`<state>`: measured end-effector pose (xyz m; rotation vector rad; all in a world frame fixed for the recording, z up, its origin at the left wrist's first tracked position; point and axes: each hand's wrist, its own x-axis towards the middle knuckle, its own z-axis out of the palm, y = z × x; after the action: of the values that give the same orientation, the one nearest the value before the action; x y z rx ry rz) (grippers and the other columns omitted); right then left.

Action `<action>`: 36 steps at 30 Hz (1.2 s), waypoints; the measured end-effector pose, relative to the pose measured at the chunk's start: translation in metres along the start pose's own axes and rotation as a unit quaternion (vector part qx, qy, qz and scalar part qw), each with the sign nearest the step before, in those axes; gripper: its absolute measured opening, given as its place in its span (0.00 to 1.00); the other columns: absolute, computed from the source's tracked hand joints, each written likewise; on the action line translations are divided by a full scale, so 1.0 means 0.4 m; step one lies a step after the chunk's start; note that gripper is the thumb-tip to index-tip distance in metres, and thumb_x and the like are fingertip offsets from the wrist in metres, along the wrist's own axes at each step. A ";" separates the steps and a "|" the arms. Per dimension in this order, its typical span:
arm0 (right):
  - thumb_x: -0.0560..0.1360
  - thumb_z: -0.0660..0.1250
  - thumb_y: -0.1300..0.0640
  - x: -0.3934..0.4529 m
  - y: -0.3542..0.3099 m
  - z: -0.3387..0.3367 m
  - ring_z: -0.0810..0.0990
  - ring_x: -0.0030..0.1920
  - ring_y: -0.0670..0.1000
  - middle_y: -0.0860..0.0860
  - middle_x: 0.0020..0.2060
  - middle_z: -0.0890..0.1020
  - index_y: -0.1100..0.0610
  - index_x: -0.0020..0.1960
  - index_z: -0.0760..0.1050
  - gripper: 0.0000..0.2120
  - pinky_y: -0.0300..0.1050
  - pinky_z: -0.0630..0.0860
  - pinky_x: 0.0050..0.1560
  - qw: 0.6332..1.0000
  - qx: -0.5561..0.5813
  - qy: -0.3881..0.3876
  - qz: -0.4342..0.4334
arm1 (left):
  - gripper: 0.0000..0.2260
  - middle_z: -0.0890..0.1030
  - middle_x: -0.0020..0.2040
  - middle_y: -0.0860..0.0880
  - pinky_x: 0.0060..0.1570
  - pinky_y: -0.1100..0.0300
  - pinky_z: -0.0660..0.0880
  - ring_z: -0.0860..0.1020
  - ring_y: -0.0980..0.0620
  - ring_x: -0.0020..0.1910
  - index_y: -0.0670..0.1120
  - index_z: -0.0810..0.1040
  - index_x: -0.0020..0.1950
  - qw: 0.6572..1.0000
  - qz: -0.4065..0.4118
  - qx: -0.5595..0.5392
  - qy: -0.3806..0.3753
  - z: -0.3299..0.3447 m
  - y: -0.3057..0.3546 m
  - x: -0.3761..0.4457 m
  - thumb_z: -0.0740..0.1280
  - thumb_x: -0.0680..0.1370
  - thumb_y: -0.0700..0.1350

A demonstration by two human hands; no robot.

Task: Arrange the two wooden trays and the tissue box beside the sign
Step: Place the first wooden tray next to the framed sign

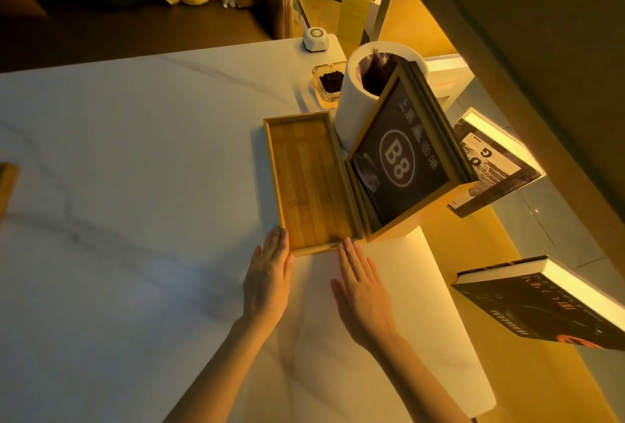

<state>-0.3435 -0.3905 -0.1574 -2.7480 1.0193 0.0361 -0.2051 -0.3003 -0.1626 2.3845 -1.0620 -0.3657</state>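
Note:
A long, shallow wooden tray (309, 182) lies on the white marble table (135, 169), its right side against the framed dark sign (400, 158) marked "B8". My left hand (269, 273) rests flat at the tray's near left corner, fingertips touching the rim. Flat on the table too, my right hand (362, 290) has its fingertips at the tray's near right corner. Both hands hold nothing. At the far left edge a wooden object (7, 185) shows only a sliver. No tissue box is in view.
A white cylindrical bin (358, 108) stands behind the sign. Beyond it are a glass ashtray (328, 82) and a small white call button (316, 38). Books (541, 304) lie on a ledge to the right, past the table's right edge.

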 end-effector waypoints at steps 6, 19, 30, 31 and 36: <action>0.75 0.56 0.51 -0.003 0.018 0.005 0.60 0.69 0.53 0.51 0.69 0.60 0.57 0.70 0.59 0.25 0.50 0.59 0.64 1.000 0.016 0.006 -0.012 | 0.21 0.73 0.65 0.38 0.59 0.43 0.69 0.73 0.39 0.62 0.39 0.65 0.67 1.000 0.005 0.009 0.004 0.008 0.006 -0.003 0.63 0.75 0.39; 0.76 0.57 0.52 0.001 0.007 -0.016 0.58 0.70 0.54 0.55 0.70 0.66 0.58 0.70 0.61 0.24 0.53 0.57 0.67 0.999 0.030 -0.015 -0.010 | 0.24 0.70 0.67 0.37 0.56 0.45 0.75 0.72 0.38 0.63 0.40 0.60 0.69 0.997 0.023 0.052 -0.050 -0.019 0.016 -0.018 0.62 0.76 0.43; 0.78 0.57 0.49 0.069 -0.118 -0.175 0.80 0.52 0.53 0.54 0.54 0.80 0.57 0.57 0.73 0.15 0.45 0.78 0.51 0.992 0.070 -0.107 -0.022 | 0.19 0.71 0.68 0.45 0.61 0.53 0.70 0.72 0.45 0.64 0.44 0.63 0.67 0.979 0.029 0.085 -0.183 -0.198 -0.007 -0.006 0.53 0.79 0.51; 0.78 0.57 0.50 0.076 -0.145 -0.188 0.80 0.49 0.52 0.53 0.51 0.81 0.57 0.55 0.74 0.14 0.43 0.78 0.49 0.990 0.076 -0.113 -0.035 | 0.19 0.72 0.67 0.45 0.61 0.55 0.70 0.72 0.46 0.63 0.45 0.65 0.67 0.980 0.036 0.087 -0.177 -0.226 -0.021 -0.011 0.53 0.79 0.51; 0.78 0.55 0.49 0.098 -0.339 -0.237 0.80 0.49 0.51 0.54 0.50 0.81 0.59 0.56 0.74 0.16 0.45 0.78 0.50 0.989 0.060 -0.092 -0.102 | 0.19 0.73 0.66 0.46 0.64 0.57 0.67 0.72 0.48 0.64 0.46 0.67 0.66 0.992 0.031 0.058 -0.109 -0.399 -0.112 -0.056 0.55 0.78 0.51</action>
<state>-0.2305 -0.3347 -0.0431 -2.6642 0.6686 0.1853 -0.1237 -0.2047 -0.0520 2.4490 -1.2843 -0.5676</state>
